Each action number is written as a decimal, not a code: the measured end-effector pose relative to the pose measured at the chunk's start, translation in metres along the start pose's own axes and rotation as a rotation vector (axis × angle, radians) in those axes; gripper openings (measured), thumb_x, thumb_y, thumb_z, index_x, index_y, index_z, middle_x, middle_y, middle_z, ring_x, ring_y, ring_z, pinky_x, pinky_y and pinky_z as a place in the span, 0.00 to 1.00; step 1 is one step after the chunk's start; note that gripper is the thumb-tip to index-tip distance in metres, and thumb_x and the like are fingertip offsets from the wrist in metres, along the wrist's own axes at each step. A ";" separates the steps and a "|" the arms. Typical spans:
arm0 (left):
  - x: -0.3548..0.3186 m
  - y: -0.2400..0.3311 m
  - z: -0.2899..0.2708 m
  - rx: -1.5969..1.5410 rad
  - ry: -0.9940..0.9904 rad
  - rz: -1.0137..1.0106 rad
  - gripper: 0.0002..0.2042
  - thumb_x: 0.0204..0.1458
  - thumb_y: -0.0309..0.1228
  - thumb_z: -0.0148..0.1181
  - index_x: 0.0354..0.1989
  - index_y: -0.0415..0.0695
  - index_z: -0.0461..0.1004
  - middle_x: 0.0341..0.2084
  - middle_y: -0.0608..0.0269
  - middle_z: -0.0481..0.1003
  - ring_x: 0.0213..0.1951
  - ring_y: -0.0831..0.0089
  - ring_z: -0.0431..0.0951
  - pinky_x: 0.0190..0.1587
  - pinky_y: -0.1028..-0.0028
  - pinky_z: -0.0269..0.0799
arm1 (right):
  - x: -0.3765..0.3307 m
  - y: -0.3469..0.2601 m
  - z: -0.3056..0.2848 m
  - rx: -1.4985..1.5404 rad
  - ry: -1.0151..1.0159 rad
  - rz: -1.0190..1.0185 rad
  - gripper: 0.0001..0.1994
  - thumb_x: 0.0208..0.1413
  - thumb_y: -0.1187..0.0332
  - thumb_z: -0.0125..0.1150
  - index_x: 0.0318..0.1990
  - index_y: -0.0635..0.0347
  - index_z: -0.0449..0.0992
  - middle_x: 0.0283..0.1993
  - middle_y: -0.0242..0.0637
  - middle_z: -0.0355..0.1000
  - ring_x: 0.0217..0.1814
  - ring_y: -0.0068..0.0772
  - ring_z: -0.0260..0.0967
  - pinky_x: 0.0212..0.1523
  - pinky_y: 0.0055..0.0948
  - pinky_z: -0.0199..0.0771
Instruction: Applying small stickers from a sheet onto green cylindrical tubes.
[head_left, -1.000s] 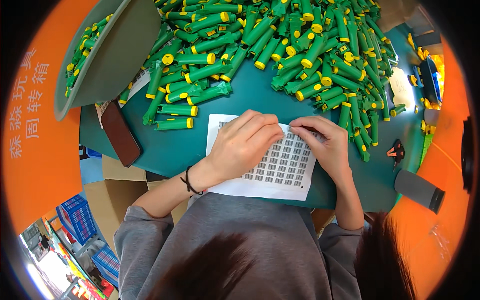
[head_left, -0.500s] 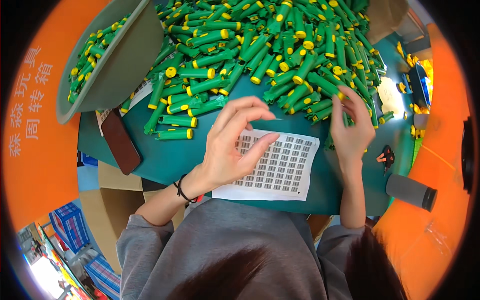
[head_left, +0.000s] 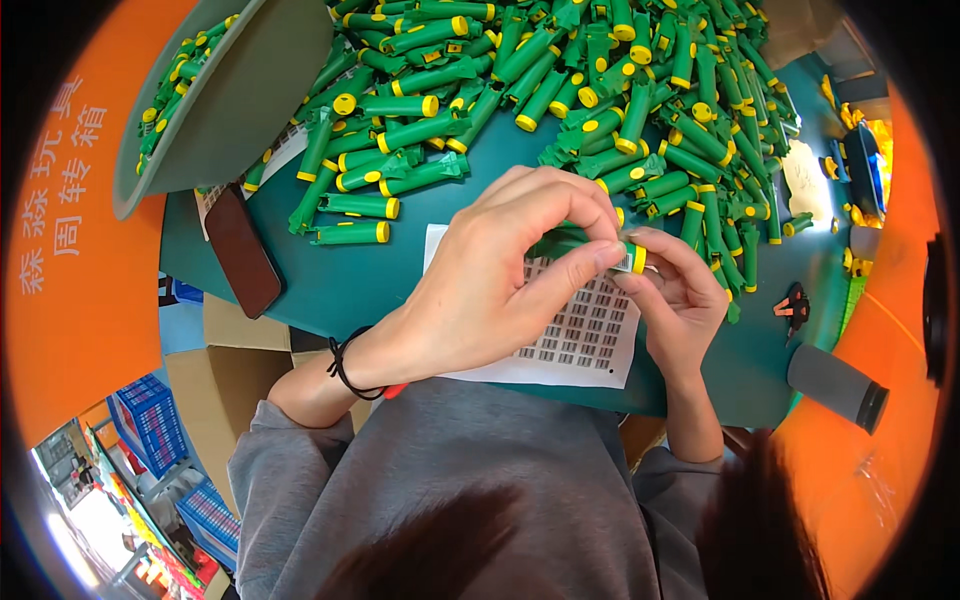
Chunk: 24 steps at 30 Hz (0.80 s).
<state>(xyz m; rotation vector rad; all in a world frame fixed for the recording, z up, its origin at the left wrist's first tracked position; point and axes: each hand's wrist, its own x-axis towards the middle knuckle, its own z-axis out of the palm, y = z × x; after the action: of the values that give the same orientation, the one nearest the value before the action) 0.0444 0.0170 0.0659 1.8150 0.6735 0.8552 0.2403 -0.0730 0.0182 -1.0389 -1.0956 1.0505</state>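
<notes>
A green plastic tube [head_left: 562, 241] with a yellow end is held over the label sheet, its green body partly hidden behind my left fingers. My right hand [head_left: 682, 298] pinches it at the yellow end. My left hand [head_left: 500, 265] is closed, with thumb and forefinger meeting at a small pale label [head_left: 627, 259] that lies against the tube beside its yellow end. Beneath both hands, a white sheet of small printed labels [head_left: 585, 340] rests on the green table [head_left: 400, 280], partly covered by the left hand.
A large heap of similar green tubes [head_left: 690, 130] covers the far table. To the left are a tilted grey-green basin [head_left: 230, 110] of tubes and a dark phone [head_left: 243, 255]. At right lie small scissors [head_left: 793, 310] and a grey cylinder [head_left: 835, 385]. A cardboard box [head_left: 225, 400] stands below the table's left edge.
My right hand has come from the heap toward the left hand, bringing a green tube. The left hand has moved right, and its small label now touches the tube.
</notes>
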 end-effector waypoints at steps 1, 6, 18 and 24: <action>-0.001 0.000 0.000 0.001 -0.003 -0.005 0.04 0.57 0.24 0.64 0.38 0.39 0.77 0.43 0.59 0.78 0.47 0.69 0.76 0.53 0.70 0.69 | 0.000 -0.001 0.001 0.003 0.003 0.004 0.22 0.51 0.87 0.66 0.56 0.74 0.73 0.56 0.47 0.74 0.57 0.34 0.74 0.56 0.28 0.78; 0.000 0.002 0.004 0.029 -0.028 -0.030 0.04 0.56 0.22 0.64 0.38 0.37 0.77 0.40 0.59 0.78 0.43 0.70 0.78 0.48 0.72 0.73 | -0.001 -0.004 -0.002 -0.104 -0.010 -0.030 0.22 0.51 0.87 0.67 0.55 0.74 0.73 0.56 0.47 0.74 0.55 0.34 0.76 0.55 0.27 0.80; 0.002 0.002 0.008 0.063 -0.004 -0.064 0.05 0.54 0.21 0.65 0.38 0.36 0.76 0.38 0.58 0.78 0.40 0.70 0.79 0.46 0.72 0.73 | -0.002 -0.005 0.000 -0.107 -0.009 -0.027 0.20 0.53 0.85 0.67 0.55 0.71 0.76 0.57 0.47 0.73 0.57 0.35 0.74 0.56 0.32 0.83; 0.007 0.000 0.012 -0.108 0.038 -0.122 0.06 0.57 0.25 0.65 0.40 0.38 0.77 0.36 0.63 0.79 0.39 0.75 0.79 0.44 0.75 0.74 | -0.002 -0.002 -0.008 -0.178 -0.033 -0.058 0.21 0.50 0.87 0.68 0.53 0.72 0.76 0.57 0.49 0.73 0.55 0.35 0.76 0.54 0.29 0.80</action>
<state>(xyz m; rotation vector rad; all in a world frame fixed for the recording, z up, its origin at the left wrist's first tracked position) 0.0583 0.0161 0.0650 1.6480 0.7406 0.8301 0.2479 -0.0762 0.0191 -1.1271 -1.2570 0.9391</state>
